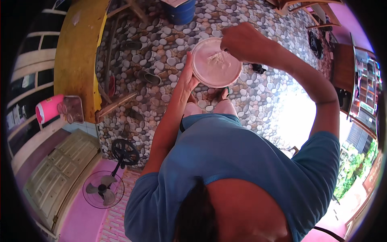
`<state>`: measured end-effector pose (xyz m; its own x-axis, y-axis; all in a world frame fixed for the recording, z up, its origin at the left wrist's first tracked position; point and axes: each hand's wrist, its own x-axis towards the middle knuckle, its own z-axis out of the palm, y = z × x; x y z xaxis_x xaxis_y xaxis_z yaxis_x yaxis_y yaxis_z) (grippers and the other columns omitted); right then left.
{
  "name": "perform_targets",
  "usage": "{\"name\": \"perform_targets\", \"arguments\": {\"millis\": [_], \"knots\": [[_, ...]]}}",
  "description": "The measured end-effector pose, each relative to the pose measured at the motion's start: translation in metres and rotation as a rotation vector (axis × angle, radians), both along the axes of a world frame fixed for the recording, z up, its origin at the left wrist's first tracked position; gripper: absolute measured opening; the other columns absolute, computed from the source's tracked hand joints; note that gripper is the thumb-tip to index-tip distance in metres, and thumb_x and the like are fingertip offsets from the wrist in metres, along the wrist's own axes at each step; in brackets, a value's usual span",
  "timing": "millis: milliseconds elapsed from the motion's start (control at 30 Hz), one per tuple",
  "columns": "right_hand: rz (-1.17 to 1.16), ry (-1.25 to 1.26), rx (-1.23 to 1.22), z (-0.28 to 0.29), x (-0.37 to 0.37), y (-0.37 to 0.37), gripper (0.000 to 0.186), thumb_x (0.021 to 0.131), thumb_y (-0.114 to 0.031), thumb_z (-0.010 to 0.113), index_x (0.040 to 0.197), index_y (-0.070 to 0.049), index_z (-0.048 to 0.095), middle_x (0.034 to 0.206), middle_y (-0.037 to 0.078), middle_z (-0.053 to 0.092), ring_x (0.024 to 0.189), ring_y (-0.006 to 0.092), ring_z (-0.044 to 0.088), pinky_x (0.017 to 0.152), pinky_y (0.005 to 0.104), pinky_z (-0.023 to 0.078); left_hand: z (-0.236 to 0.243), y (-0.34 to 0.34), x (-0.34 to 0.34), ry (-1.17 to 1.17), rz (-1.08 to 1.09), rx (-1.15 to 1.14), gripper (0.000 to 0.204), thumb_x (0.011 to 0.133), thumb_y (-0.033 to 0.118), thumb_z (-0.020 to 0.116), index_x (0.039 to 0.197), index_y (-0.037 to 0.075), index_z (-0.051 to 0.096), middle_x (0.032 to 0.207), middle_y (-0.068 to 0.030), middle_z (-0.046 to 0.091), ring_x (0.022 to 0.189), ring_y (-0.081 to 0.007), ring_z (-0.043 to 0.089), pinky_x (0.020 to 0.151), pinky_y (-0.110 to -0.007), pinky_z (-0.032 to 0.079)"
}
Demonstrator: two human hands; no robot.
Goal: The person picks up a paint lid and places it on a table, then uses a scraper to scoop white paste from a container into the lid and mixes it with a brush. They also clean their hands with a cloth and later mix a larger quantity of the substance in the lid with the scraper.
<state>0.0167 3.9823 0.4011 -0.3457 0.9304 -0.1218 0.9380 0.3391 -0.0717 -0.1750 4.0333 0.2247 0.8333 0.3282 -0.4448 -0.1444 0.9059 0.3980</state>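
A round whitish bowl (217, 84) with a thick rim is held up over the floor in front of me. My left hand (190, 76) supports it from the left side, thumb along the rim and the other fingers partly hidden beneath. Inside lies a pale, floury mixture (218, 61), lumpy near the middle and smooth around it. My right hand (246, 42) is closed above the bowl's upper right rim. From its fingers a thin utensil (221, 51) reaches down to the mixture; its kind is too small to make out.
Pebble-patterned flooring (161, 44) spreads below. On the left are a yellow table (78, 44), a pink jug (50, 109), a clear container (72, 109) and a standing fan (104, 188). A blue bucket (179, 13) stands ahead; a slipper (150, 77) lies left of the bowl.
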Motion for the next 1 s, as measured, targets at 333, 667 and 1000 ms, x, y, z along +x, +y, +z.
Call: {"name": "perform_targets", "arguments": {"millis": [333, 667, 1000], "knots": [[-0.496, 0.032, -0.042, 0.043, 0.117, -0.123, 0.015, 0.080, -0.020, 0.062, 0.090, -0.015, 0.072, 0.082, 0.007, 0.063, 0.084, 0.0276, 0.063, 0.076, 0.0416, 0.049, 0.016, -0.053, 0.103, -0.062, -0.008, -0.031, 0.070, 0.090, 0.058, 0.041, 0.138, 0.007, 0.037, 0.136, -0.0138, 0.045, 0.125, -0.0272, 0.046, 0.103, -0.048, 0.041], [-0.451, 0.084, -0.180, 0.018, 0.260, -0.208, 0.020, 0.081, -0.025, 0.065, 0.094, -0.011, 0.073, 0.075, 0.008, 0.066, 0.064, 0.0218, 0.064, 0.063, 0.0366, 0.051, 0.008, -0.120, 0.189, -0.033, -0.011, -0.088, 0.066, 0.094, 0.056, 0.034, 0.137, 0.006, 0.038, 0.136, -0.0142, 0.046, 0.125, -0.0271, 0.046, 0.103, -0.047, 0.042], [-1.106, 0.854, -0.331, -0.051, 0.261, -0.316, 0.023, 0.089, -0.023, 0.063, 0.105, -0.010, 0.071, 0.073, 0.004, 0.067, 0.046, 0.0057, 0.049, 0.043, 0.0232, 0.042, 0.016, -0.171, 0.242, -0.091, -0.004, -0.039, 0.072, 0.092, 0.060, 0.035, 0.140, 0.007, 0.032, 0.138, -0.0157, 0.043, 0.127, -0.0286, 0.044, 0.104, -0.047, 0.041]]}}
